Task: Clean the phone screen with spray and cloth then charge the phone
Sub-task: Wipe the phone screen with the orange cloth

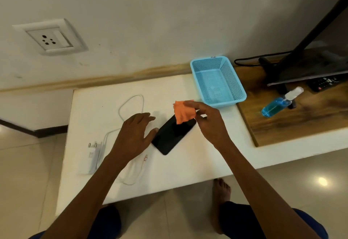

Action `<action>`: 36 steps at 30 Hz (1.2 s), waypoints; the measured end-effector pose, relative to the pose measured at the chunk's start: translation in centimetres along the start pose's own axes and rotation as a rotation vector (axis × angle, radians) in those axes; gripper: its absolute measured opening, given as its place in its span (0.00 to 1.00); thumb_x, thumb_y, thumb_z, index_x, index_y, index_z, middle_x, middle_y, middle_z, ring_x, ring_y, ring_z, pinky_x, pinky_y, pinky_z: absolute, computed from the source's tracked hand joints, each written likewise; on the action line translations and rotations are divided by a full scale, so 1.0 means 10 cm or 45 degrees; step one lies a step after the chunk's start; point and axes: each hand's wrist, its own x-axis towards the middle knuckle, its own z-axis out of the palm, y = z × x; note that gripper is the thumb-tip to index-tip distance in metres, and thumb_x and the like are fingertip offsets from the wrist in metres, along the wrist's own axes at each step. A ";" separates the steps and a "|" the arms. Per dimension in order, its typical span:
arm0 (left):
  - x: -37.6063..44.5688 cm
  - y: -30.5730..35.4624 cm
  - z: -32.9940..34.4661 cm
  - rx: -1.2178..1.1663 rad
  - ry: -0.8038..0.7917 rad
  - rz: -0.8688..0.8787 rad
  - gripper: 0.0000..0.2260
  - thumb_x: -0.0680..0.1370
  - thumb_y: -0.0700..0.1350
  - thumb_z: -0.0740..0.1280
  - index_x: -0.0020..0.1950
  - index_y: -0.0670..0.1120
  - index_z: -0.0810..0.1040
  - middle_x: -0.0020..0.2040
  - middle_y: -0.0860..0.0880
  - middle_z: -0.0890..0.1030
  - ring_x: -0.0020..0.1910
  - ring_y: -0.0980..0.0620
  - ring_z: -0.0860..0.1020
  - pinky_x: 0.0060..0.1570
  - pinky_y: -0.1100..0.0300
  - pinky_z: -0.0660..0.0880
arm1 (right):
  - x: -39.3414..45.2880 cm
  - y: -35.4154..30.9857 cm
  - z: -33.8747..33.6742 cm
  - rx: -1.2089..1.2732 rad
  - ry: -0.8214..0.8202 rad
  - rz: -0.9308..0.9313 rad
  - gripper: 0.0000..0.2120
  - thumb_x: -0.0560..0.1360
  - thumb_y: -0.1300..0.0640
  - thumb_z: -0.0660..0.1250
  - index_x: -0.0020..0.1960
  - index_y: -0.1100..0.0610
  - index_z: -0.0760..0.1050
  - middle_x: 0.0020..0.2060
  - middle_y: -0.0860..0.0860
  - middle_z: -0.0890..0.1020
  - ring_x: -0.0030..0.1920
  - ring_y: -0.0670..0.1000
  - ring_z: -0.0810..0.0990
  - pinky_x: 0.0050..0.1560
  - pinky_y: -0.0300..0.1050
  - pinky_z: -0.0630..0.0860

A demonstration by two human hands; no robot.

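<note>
While the right hand (208, 121) pinches a crumpled orange cloth (184, 114) between thumb and fingers, holding it just above the far end of the phone (173, 135), the left hand (134, 135) hovers spread and relaxed at the phone's left edge, its thumb tip touching or nearly touching that edge (which of the two cannot be told). The phone lies flat, screen dark, set diagonally on the white table (188, 163). To the left of the phone a white charging cable (131, 103) loops over the tabletop, and its connector end (145, 158) lies just beside the phone's near corner. Farther left of the phone lies the white charger plug (92, 154), pins pointing away. Beyond the phone and to its right stands a blue perforated basket (218, 80), and well to the right of the phone a spray bottle of blue liquid (278, 105) stands on a wooden surface (282, 125). On the wall, far left of the phone, sits a socket (50, 38).
</note>
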 end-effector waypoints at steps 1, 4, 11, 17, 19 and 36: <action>-0.04 -0.01 0.00 0.041 -0.026 -0.027 0.25 0.78 0.64 0.58 0.67 0.50 0.75 0.69 0.49 0.75 0.68 0.48 0.72 0.68 0.51 0.68 | 0.01 0.01 0.00 -0.026 -0.003 -0.002 0.20 0.76 0.67 0.65 0.59 0.46 0.81 0.53 0.38 0.83 0.49 0.41 0.80 0.50 0.34 0.74; -0.14 0.04 0.04 0.145 -0.130 -0.151 0.34 0.73 0.73 0.57 0.72 0.53 0.69 0.74 0.51 0.68 0.73 0.47 0.65 0.72 0.49 0.61 | 0.03 0.06 -0.01 -0.162 -0.038 0.086 0.10 0.78 0.47 0.68 0.57 0.47 0.82 0.47 0.42 0.84 0.46 0.44 0.81 0.49 0.42 0.76; -0.36 0.21 0.17 0.210 -0.145 -0.152 0.44 0.70 0.77 0.53 0.77 0.51 0.61 0.79 0.48 0.61 0.77 0.44 0.59 0.75 0.47 0.52 | 0.04 0.11 0.02 -0.111 0.009 0.332 0.08 0.77 0.49 0.69 0.44 0.52 0.82 0.44 0.49 0.77 0.42 0.44 0.75 0.46 0.40 0.70; -0.33 0.16 0.13 0.151 -0.104 -0.138 0.40 0.72 0.75 0.55 0.77 0.53 0.60 0.79 0.49 0.60 0.78 0.45 0.57 0.75 0.49 0.52 | 0.02 0.05 0.00 0.558 -0.051 0.587 0.10 0.79 0.53 0.68 0.52 0.59 0.83 0.39 0.51 0.84 0.41 0.50 0.82 0.43 0.43 0.79; -0.31 0.16 0.11 0.119 -0.082 -0.132 0.39 0.73 0.74 0.55 0.77 0.53 0.61 0.78 0.49 0.62 0.77 0.45 0.58 0.75 0.48 0.54 | 0.00 0.04 0.03 0.712 -0.072 0.660 0.11 0.79 0.52 0.68 0.52 0.59 0.81 0.40 0.53 0.84 0.41 0.52 0.84 0.43 0.43 0.80; -0.36 0.28 0.16 0.294 -0.126 -0.253 0.49 0.64 0.80 0.56 0.75 0.49 0.63 0.73 0.48 0.67 0.72 0.45 0.63 0.71 0.46 0.56 | 0.03 0.13 0.09 0.008 -0.039 0.433 0.13 0.79 0.52 0.67 0.50 0.62 0.81 0.46 0.62 0.82 0.46 0.59 0.81 0.49 0.54 0.79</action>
